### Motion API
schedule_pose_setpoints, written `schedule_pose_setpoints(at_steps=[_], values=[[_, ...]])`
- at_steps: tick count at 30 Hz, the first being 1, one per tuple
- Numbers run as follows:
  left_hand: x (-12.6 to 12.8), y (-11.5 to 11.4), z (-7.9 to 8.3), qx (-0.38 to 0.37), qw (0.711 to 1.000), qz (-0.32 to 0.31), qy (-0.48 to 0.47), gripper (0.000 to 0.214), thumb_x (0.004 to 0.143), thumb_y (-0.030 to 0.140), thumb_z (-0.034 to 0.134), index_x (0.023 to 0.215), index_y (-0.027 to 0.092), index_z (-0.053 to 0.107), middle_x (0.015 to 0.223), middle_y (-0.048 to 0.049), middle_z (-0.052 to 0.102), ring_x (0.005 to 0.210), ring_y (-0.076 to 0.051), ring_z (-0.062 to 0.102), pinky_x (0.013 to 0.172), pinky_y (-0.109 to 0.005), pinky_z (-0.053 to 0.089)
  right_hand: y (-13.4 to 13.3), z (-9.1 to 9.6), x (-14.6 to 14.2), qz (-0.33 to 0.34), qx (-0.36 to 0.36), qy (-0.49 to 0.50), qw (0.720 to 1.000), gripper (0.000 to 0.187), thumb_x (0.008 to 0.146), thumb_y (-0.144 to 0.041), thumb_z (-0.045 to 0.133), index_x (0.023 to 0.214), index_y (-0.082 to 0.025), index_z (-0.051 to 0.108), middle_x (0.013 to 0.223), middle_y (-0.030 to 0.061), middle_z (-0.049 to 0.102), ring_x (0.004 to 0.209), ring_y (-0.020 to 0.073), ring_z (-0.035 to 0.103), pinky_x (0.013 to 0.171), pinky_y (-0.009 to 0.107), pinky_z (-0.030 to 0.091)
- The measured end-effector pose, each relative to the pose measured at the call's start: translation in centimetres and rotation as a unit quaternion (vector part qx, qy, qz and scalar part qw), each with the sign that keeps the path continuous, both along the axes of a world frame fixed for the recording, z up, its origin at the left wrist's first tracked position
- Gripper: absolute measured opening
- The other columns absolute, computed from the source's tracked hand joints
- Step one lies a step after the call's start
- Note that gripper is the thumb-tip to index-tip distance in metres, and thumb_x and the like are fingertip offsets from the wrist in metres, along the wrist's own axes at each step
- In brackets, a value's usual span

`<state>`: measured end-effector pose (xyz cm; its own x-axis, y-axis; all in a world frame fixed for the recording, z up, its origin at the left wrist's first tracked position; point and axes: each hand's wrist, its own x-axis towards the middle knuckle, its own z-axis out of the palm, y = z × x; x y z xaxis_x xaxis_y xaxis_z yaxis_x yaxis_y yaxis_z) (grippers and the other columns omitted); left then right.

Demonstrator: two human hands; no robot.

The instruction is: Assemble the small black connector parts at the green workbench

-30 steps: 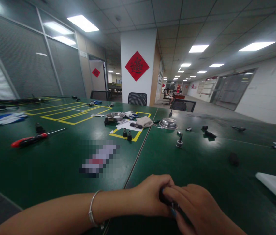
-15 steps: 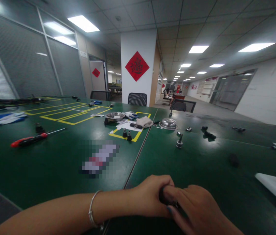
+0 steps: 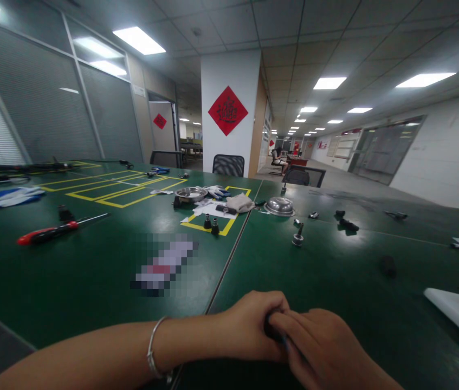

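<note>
Gripping one small dark part (image 3: 273, 326) between them, the left hand (image 3: 249, 325) and right hand (image 3: 322, 346) meet at the near edge of the green tabletop (image 3: 335, 281), fingers curled tight around it. The step in hand looks like fitting or twisting; next, firm opposed turning seems needed. A screwdriver (image 3: 56, 230) lies far left of the hands.

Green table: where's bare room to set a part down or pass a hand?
Free: the stretch between the red-handled screwdriver and the blurred patch, and the green table right of the seam, between the hands and the small metal fitting. Crowded: the yellow-taped box with bowls, cloth and small black parts.
</note>
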<state>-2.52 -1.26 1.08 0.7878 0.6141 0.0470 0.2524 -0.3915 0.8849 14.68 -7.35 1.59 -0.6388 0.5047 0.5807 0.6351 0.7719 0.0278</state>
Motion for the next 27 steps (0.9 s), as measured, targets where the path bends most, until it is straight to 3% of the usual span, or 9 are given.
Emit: schedule_pose_setpoints(at_steps=[8, 13, 16, 19, 23, 27], values=[[0.1, 0.2, -0.4, -0.002, 1.0, -0.007, -0.023, 0.034, 0.055, 0.017, 0.078, 0.078, 0.016, 0.053, 0.065, 0.0089, 0.052, 0.057, -0.008, 0.043, 0.046, -0.017, 0.03, 0.1, -0.1, -0.2, -0.038, 0.031, -0.002, 0.999, 0.025, 0.094, -0.012, 0.03, 0.1, -0.023, 0.052, 0.068, -0.0057, 0.064, 0.045, 0.0117, 0.052, 0.047, 0.029, 0.025], [0.0, 0.1, -0.2, -0.066, 0.997, -0.01, -0.028, 0.035, 0.055, 0.014, 0.076, 0.081, 0.017, 0.052, 0.07, 0.0069, 0.056, 0.062, -0.009, 0.048, 0.05, -0.016, 0.035, -0.3, 0.3, 0.0, -0.027, -0.045, 0.018, 0.998, 0.024, 0.08, -0.014, 0.039, 0.099, -0.022, 0.051, 0.073, -0.0037, 0.065, 0.052, 0.0134, 0.056, 0.049, 0.028, 0.029], [0.1, -0.2, 0.0, -0.046, 0.999, -0.005, -0.025, 0.033, 0.056, 0.013, 0.074, 0.081, 0.017, 0.052, 0.069, 0.0068, 0.055, 0.061, -0.01, 0.047, 0.049, -0.017, 0.034, -0.4, 0.4, 0.1, -0.012, -0.063, 0.012, 0.998, 0.033, 0.075, -0.012, 0.038, 0.104, -0.021, 0.052, 0.081, -0.0013, 0.066, 0.058, 0.0143, 0.059, 0.053, 0.029, 0.032], [0.2, -0.4, -0.2, -0.002, 1.0, 0.018, -0.024, 0.032, 0.056, 0.015, 0.074, 0.08, 0.016, 0.053, 0.068, 0.0066, 0.054, 0.06, -0.01, 0.045, 0.048, -0.018, 0.031, 0.1, -0.2, 0.3, -0.012, -0.036, 0.009, 0.999, 0.036, 0.075, -0.01, 0.036, 0.106, -0.02, 0.051, 0.083, -0.0013, 0.066, 0.057, 0.014, 0.059, 0.051, 0.029, 0.032], [0.4, -0.1, -1.3, -0.021, 0.999, 0.021, -0.041, 0.031, 0.057, 0.02, 0.073, 0.075, 0.018, 0.048, 0.064, 0.0072, 0.049, 0.06, -0.009, 0.041, 0.05, -0.019, 0.027, 1.2, -1.3, 0.3, -0.006, 0.013, 0.016, 1.0, 0.023, 0.094, -0.014, 0.028, 0.102, -0.021, 0.048, 0.078, -0.0034, 0.066, 0.052, 0.012, 0.058, 0.045, 0.029, 0.03], [0.3, 0.9, -2.5, -0.052, 0.996, 0.016, -0.064, 0.033, 0.06, 0.029, 0.071, 0.071, 0.019, 0.042, 0.063, 0.0074, 0.043, 0.061, -0.009, 0.035, 0.052, -0.02, 0.024, 1.8, -1.9, 0.1, -0.002, 0.044, 0.022, 0.999, 0.035, 0.107, -0.029, 0.013, 0.096, -0.022, 0.045, 0.07, -0.0058, 0.064, 0.045, 0.0091, 0.055, 0.04, 0.027, 0.027]])
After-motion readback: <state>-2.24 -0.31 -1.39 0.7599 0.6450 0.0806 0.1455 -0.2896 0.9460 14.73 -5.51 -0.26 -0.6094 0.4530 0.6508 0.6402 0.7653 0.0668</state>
